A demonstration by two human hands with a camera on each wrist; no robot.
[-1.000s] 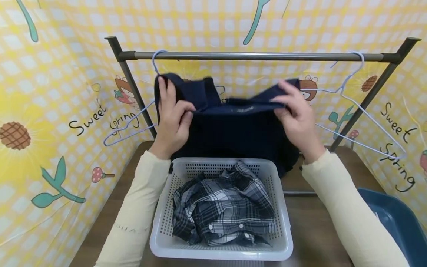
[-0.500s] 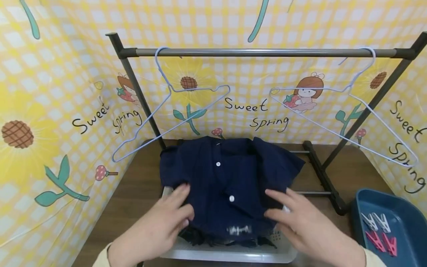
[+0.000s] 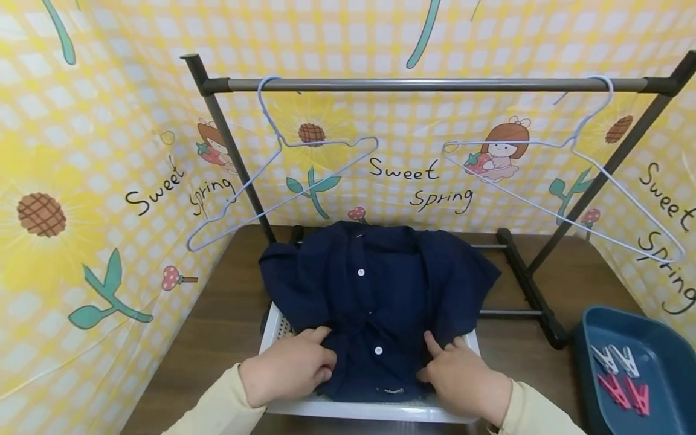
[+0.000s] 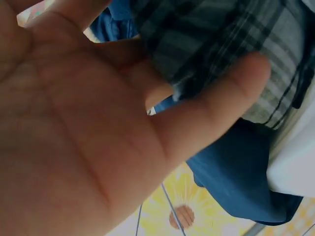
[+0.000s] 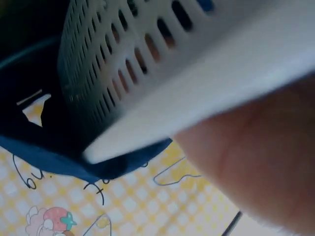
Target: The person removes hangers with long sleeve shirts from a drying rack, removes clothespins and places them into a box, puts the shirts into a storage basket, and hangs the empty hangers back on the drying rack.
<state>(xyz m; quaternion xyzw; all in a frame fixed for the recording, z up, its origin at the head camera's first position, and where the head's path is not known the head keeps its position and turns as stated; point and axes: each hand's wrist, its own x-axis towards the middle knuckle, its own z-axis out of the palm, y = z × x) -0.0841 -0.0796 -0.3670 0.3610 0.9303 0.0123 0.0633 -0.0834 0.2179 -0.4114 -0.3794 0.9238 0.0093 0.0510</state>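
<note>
A navy short-sleeved shirt point(image 3: 388, 302) with white buttons lies spread over the white perforated basket point(image 3: 375, 412). My left hand point(image 3: 293, 365) is at the shirt's left side, inside the basket's left rim. Its fingers look loosely extended in the left wrist view, close to a plaid shirt point(image 4: 197, 39) under the navy one. My right hand point(image 3: 464, 376) rests at the shirt's right side, index finger stretched out on the cloth. Across the right wrist view, the basket wall point(image 5: 187, 93) hides most of that hand; bits of skin show through its holes.
Behind the basket stands a dark metal rack point(image 3: 424, 85). A blue wire hanger point(image 3: 234, 232) hangs at its left, and another hanger point(image 3: 641, 205) at its right. On the right, a blue tub point(image 3: 592, 326) holds several white and pink clothespins point(image 3: 613, 391).
The navy shirt, held up by both hands at first, came down over the basket and covered the plaid shirt. Both hands released its edge and now touch its sides.
</note>
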